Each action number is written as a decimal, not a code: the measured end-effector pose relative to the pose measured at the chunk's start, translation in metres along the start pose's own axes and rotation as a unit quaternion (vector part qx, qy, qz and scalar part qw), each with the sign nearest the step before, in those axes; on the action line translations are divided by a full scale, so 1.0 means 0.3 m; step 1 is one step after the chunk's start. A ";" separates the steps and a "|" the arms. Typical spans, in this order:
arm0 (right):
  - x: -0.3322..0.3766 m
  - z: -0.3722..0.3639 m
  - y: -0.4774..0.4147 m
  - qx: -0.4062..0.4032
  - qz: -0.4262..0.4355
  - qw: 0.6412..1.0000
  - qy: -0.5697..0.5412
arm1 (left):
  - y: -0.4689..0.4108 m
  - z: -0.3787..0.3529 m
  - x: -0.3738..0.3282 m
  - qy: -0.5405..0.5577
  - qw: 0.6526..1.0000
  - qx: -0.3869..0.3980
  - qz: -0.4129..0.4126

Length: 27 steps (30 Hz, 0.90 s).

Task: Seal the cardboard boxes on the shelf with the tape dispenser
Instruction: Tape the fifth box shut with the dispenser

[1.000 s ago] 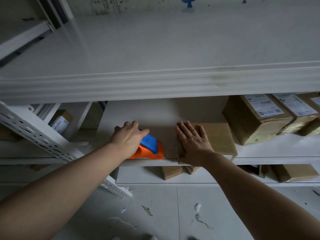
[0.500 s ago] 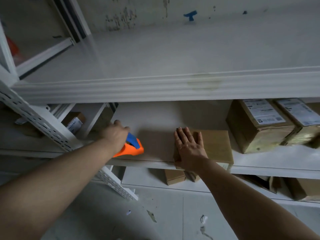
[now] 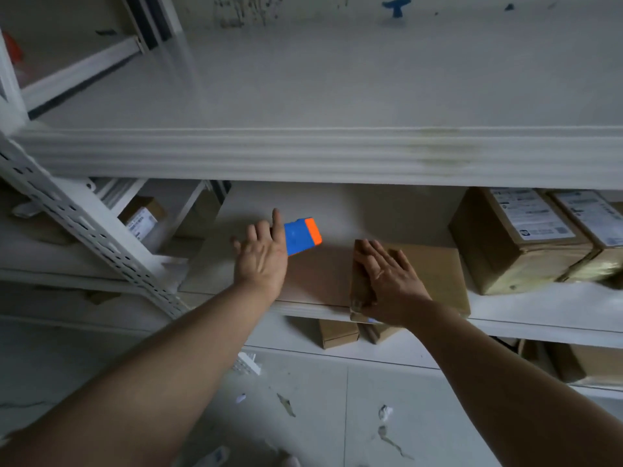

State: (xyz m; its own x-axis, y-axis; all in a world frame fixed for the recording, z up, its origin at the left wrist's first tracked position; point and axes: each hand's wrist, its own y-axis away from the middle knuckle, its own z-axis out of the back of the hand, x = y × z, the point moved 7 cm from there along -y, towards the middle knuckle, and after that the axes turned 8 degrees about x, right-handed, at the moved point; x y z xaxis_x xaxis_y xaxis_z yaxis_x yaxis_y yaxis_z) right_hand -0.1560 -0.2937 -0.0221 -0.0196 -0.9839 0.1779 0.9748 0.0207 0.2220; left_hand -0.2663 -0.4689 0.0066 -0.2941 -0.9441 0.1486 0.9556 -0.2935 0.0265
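Forearms come in from below, both reaching to the middle shelf [image 3: 539, 326]. Right hand [image 3: 387, 279] lies flat on the left part of a plain cardboard box [image 3: 438, 274], fingers straight and gripping nothing. The box sits at the shelf's front lip, its near left corner slightly over the edge. Left hand [image 3: 261, 256] is spread with the index finger raised and the fingers released. It is just beside the blue and orange tape dispenser [image 3: 301, 235], which appears to lie on the shelf left of the box and further back. Whether the thumb touches the dispenser cannot be told. Judged handling: the dispenser is light, rigid plastic, probably with a cutter at one end, and is best taken round the body away from that end. The box is stiff, but its top flaps would likely give under hard pressure, so it wants steadying from above. Room: a stretch of shelf lies between dispenser and box. Labelled boxes [image 3: 515, 244] close off the right and a perforated upright [image 3: 84, 230] the left. The upper shelf [image 3: 303, 156] overhangs low, limiting lift.
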 end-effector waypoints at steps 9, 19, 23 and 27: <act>-0.001 -0.012 -0.002 0.009 -0.031 0.999 0.018 | 0.059 -0.180 -0.031 -0.067 0.992 0.002 -0.109; 0.002 0.022 0.043 -0.024 -0.004 0.998 -0.051 | 0.061 -0.138 -0.063 -0.046 0.982 0.140 -0.121; -0.050 0.085 0.111 -0.132 -0.026 0.987 -0.086 | 0.082 -0.005 -0.220 0.168 0.965 0.138 -0.145; -0.198 0.096 0.198 -0.193 -0.154 0.962 -0.119 | 0.175 0.037 -0.388 0.426 0.878 0.212 -0.056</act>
State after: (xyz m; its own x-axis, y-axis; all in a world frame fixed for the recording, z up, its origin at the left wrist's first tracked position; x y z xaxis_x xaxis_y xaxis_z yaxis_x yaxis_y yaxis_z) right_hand -0.1033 -0.2290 0.0081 -0.3254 -0.8636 0.3852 0.9240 -0.3770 -0.0646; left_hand -0.1816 -0.3729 0.0015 -0.1200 -0.7354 -0.6669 0.7876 -0.4795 0.3870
